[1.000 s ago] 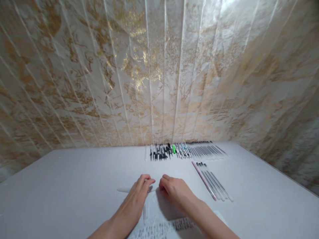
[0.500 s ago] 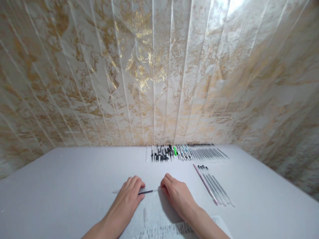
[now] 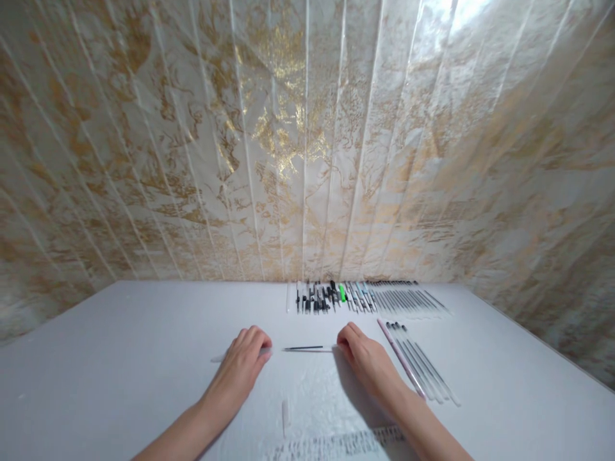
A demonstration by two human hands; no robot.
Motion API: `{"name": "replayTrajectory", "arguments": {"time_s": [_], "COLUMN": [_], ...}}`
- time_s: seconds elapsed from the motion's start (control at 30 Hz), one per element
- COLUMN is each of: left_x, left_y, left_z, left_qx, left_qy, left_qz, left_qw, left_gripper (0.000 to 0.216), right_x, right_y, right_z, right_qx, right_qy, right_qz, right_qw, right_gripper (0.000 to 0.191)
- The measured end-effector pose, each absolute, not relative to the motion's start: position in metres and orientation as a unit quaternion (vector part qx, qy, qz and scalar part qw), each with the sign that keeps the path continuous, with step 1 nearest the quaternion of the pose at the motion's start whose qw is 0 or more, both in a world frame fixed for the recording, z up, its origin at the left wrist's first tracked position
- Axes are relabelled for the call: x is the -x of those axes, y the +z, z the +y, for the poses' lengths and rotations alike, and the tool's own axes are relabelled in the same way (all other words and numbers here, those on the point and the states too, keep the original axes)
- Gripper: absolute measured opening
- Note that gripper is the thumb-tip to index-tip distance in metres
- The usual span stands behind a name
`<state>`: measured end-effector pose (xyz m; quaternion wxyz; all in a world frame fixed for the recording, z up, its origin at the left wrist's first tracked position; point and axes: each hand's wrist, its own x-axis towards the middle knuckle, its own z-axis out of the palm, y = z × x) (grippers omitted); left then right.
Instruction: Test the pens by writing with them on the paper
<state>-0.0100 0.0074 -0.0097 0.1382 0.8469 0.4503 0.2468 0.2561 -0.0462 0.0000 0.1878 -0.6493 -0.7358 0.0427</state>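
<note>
In my left hand is a translucent pen barrel, its end sticking out to the left of the closed fingers. My right hand pinches the clear end of a slim pen refill. The refill lies level between the hands, its dark ink part and tip pointing left, apart from the barrel. On the table below the hands lies a small clear pen cap. A pink pen lies right of my right hand, beside several refills with dark ends.
Along the back of the white table lies a row of black pen parts, a green piece and many grey refills. A clear sheet with dark marks lies at the front edge. A gold-patterned curtain rises behind.
The hands have moved apart. The refill has come out of the barrel with my right hand, to the right, and its whole dark part now shows.
</note>
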Motion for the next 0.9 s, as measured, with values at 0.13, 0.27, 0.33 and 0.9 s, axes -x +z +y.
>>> {"name": "replayTrajectory", "arguments": {"time_s": [0.13, 0.27, 0.33, 0.9], "left_x": [0.006, 0.000, 0.000, 0.008], "left_y": [-0.003, 0.000, -0.001, -0.006], "left_z": [0.000, -0.006, -0.007, 0.000], "left_qx": [-0.848, -0.860, -0.864, -0.845], "left_qy": [0.245, 0.237, 0.237, 0.253], "left_qz": [0.444, 0.416, 0.408, 0.447], "left_qw": [0.153, 0.176, 0.177, 0.146], "left_gripper": [0.009, 0.010, 0.010, 0.009], "right_x": [-0.252, -0.245, -0.243, -0.250], "right_y": [-0.002, -0.004, -0.003, 0.005], "right_z": [-0.047, -0.048, -0.049, -0.050], "right_qx": [0.648, 0.638, 0.631, 0.643], "right_qy": [0.035, 0.036, 0.039, 0.031], "right_qz": [-0.740, -0.748, -0.752, -0.740], "right_qw": [0.179, 0.182, 0.186, 0.194], "right_gripper": [0.023, 0.025, 0.025, 0.023]}}
